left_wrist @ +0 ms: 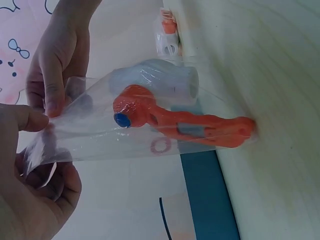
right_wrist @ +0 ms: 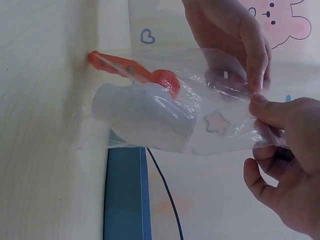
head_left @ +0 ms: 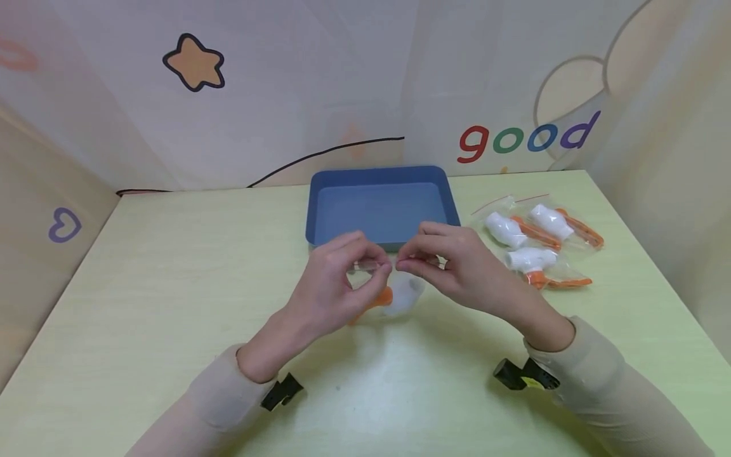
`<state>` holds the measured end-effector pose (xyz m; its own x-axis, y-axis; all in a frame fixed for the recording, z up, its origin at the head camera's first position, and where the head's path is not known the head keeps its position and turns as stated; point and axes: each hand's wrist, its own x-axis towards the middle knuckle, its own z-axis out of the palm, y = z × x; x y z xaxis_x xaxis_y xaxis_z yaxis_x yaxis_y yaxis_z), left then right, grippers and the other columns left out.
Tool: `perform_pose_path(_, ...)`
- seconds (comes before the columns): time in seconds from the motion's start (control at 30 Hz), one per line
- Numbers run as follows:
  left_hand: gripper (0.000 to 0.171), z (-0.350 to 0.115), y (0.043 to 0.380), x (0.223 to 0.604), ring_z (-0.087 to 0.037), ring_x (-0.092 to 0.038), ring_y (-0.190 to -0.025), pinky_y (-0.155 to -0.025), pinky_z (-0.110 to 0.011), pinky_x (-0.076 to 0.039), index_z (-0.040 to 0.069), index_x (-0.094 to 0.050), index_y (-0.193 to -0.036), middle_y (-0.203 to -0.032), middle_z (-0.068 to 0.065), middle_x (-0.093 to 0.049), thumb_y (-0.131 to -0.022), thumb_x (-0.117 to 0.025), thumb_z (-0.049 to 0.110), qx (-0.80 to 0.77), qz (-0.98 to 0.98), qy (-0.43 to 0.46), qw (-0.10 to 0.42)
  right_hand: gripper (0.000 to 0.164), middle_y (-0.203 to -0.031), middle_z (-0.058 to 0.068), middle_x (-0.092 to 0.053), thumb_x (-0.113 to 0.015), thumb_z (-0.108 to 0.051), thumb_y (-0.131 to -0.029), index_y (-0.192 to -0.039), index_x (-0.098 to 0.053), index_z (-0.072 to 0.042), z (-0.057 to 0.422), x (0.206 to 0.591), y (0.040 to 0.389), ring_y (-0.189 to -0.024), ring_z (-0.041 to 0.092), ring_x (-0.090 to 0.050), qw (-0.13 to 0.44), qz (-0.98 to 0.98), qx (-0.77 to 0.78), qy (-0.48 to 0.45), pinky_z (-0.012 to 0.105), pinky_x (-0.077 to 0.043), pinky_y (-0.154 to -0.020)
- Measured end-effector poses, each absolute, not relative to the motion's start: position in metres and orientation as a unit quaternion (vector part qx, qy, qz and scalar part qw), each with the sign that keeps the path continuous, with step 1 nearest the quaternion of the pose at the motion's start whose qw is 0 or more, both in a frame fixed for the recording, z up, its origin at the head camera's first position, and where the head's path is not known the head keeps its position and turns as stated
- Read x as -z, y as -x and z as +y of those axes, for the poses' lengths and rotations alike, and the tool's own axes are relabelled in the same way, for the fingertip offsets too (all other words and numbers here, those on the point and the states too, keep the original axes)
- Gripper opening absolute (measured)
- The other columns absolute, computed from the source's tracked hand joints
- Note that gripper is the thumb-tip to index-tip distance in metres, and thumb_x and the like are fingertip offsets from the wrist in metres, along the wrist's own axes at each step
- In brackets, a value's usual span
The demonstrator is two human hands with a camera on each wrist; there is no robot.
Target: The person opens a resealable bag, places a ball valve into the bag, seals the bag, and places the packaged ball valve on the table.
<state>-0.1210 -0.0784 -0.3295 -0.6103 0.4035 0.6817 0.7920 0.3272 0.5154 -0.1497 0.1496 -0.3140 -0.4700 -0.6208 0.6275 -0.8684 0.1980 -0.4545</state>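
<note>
Both hands pinch the top edge of a clear plastic bag [left_wrist: 95, 142] between thumb and fingers, over the table in front of the blue tray. My left hand [head_left: 337, 279] holds one side of the opening, my right hand [head_left: 457, 263] the other, fingertips nearly meeting. Inside the bag are a white tubular plastic fitting [right_wrist: 145, 117] and an orange lever handle [left_wrist: 182, 122] with a blue round cap [left_wrist: 122, 120]. The bag hangs upright with the handle's end down at the tabletop. From the head view, the hands partly hide the bag.
A blue tray [head_left: 382, 174] stands at the back middle of the pale table [head_left: 171, 304]. To the right lie several bagged white-and-orange fittings [head_left: 531, 259]. A printed curtain [head_left: 320, 76] hangs behind the table.
</note>
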Motion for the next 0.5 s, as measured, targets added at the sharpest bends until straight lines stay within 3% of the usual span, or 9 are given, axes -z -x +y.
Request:
perform_pose_path(0.2, 0.003, -0.0795, 0.1233, 0.3289, -0.011, -0.060, -0.078, -0.065, -0.033, -0.052, 0.003, -0.073, -0.093, -0.082, 0.000, -0.064, -0.091, -0.075, 0.002, 0.424, -0.785, 0.395, 0.219, 0.023, -0.076, -0.009, -0.057, -0.083, 0.006, -0.081, -0.094, -0.079, -0.012, 0.1484, 0.3132, 0.1499, -0.061, 0.006, -0.047, 0.146, -0.760, -0.412, -0.480, 0.016, -0.036, -0.053)
perform_pose_path(0.5, 0.006, -0.0822, 0.1232, 0.3277, -0.012, -0.061, -0.075, -0.060, -0.030, -0.050, 0.002, -0.074, -0.091, -0.078, 0.000, -0.061, -0.089, -0.078, -0.001, 0.429, -0.778, 0.399, 0.227, 0.018, -0.088, -0.012, -0.067, -0.081, 0.001, -0.086, -0.097, -0.075, -0.013, 0.1540, 0.3110, 0.1513, -0.078, 0.006, -0.059, 0.106, -0.775, -0.411, -0.468, 0.024, -0.050, -0.067)
